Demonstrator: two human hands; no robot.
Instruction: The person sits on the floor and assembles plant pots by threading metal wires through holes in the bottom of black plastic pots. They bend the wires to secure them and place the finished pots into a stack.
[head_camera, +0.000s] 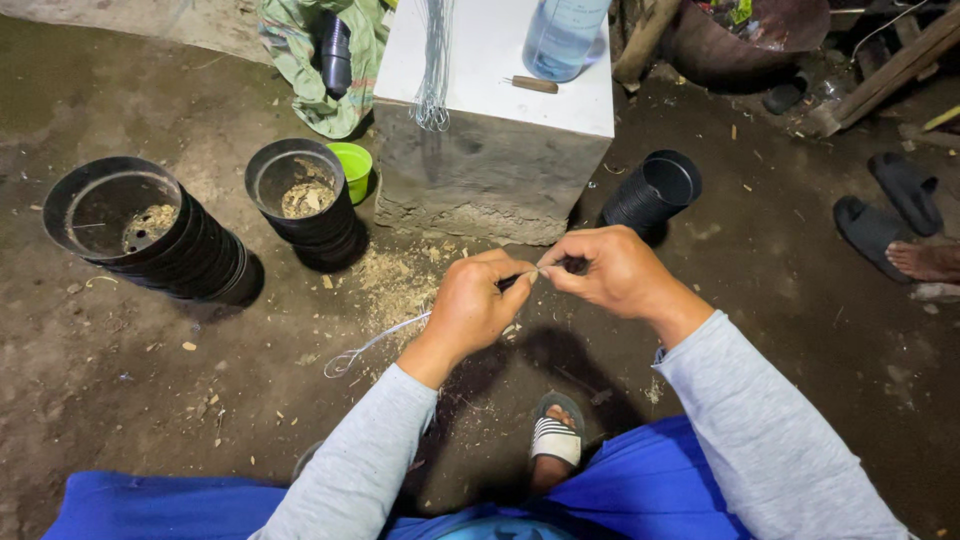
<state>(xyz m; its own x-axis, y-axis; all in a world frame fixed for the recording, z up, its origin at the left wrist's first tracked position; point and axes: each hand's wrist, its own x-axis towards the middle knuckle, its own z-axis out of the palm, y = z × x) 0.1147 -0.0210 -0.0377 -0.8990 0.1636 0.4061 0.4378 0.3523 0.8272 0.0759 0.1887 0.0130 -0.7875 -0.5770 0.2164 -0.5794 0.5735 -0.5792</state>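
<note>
Thin grey wire (375, 343) runs from your left hand (470, 310), trailing toward 8 o'clock over the dirt floor (780, 250). Your right hand (610, 270) pinches its end; the left closes round it. Black pot stacks (150, 235) lie at 10 o'clock.

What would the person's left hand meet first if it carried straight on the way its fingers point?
Probably the right hand: the left hand points rightward along the thin wire, and their fingertips almost touch already.

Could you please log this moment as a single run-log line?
left hand: pinching thin wire | right hand: pinching same wire near left fingertips | nearby: stacked black pots, concrete block
</note>
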